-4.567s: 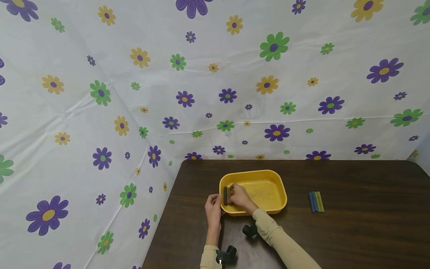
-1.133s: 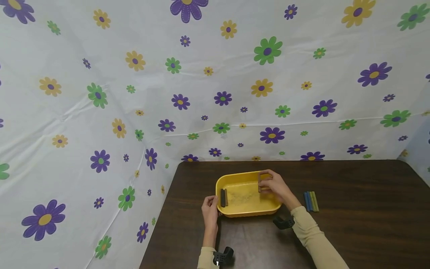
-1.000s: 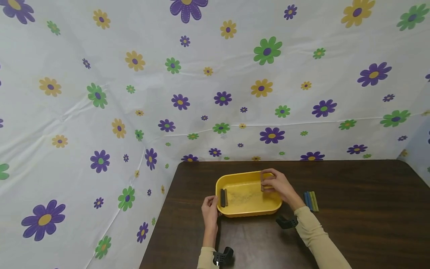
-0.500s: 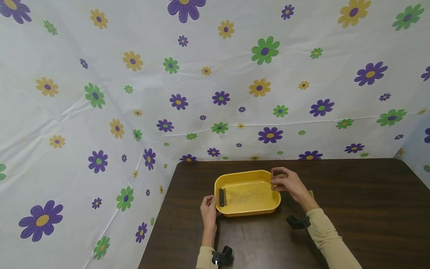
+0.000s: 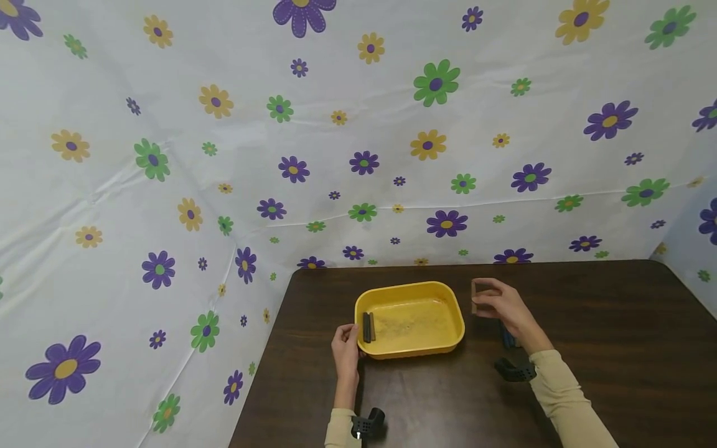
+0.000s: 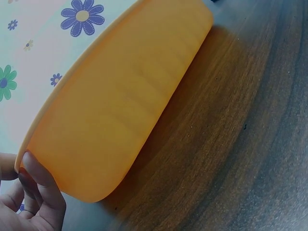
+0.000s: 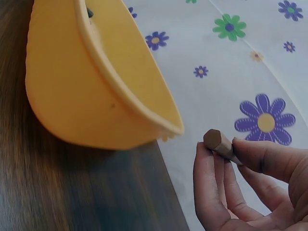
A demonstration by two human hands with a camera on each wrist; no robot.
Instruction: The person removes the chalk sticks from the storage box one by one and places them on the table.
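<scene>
Stick [image 7: 221, 145] of brown colour, straight and slim, with flat sides and angular end, is pinched between thumb and fingers of the right hand [image 5: 506, 306], above the dark surface [image 5: 426, 398], just beside the yellow tray [image 5: 414, 323]. The left hand [image 5: 345, 350] pinches the tray's rim; inside, a black stick [image 5: 366, 328] and a brownish stick [image 5: 372, 326] lie side by side

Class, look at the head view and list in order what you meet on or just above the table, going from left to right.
Left hand → yellow tray, with black and brown sticks at its left end → held brown stick → right hand.
</scene>
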